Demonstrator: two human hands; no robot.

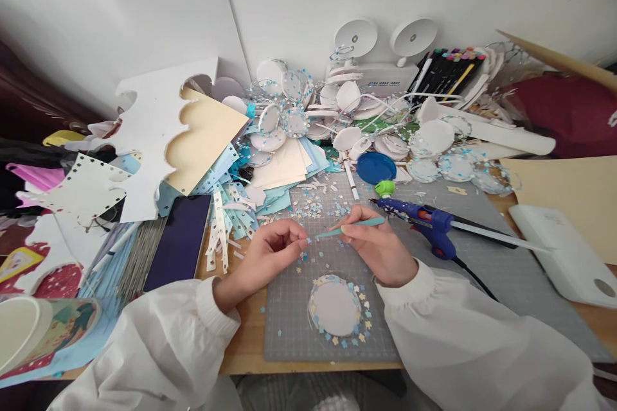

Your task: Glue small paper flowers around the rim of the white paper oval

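Observation:
My right hand (378, 245) holds teal tweezers (369, 223) in a pinch, their tip pointing left toward my other hand. The thumb and index finger of my left hand (277, 247) are pressed together on a tiny pale blue flower piece (308, 241), right at the tweezer tip. Below and between the hands, a white disc (336, 307) lies on the grey cutting mat (289, 334), ringed by small blue, yellow and white flower pieces. More loose flower pieces (313, 205) are scattered on the mat beyond my hands.
At the right lie a blue glue gun (429, 225) and a white case (563, 257). A blue lid (376, 168) and decorated discs (434, 138) are behind. A phone (179, 241), paper strips and a cup (24, 327) stand or lie left.

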